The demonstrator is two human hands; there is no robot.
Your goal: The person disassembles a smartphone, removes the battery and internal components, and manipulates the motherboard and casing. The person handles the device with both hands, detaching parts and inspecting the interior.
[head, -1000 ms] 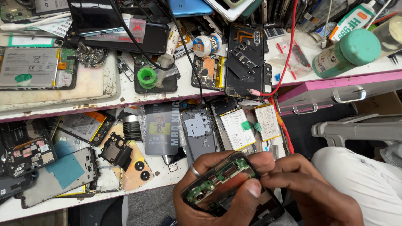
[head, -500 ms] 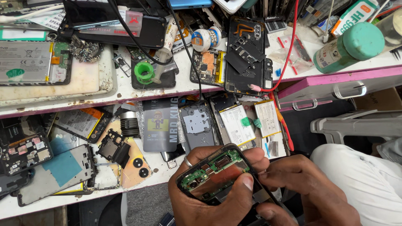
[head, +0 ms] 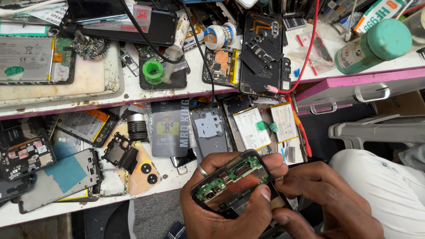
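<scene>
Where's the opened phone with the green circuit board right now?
In the head view the phone sits bottom centre, cradled in the left hand, with the right hand touching its right edge, just below the batteries.

Bright, even light falls from above, so the white workbench [head: 133, 93] reads clearly and shadows stay soft and short. The lower shelf beneath its edge sits slightly dimmer. Mild glare shows on the glossy black phone [head: 146, 26] at the top. Focus is sharp throughout, with little motion blur; straight edges bow slightly toward the corners.
</scene>
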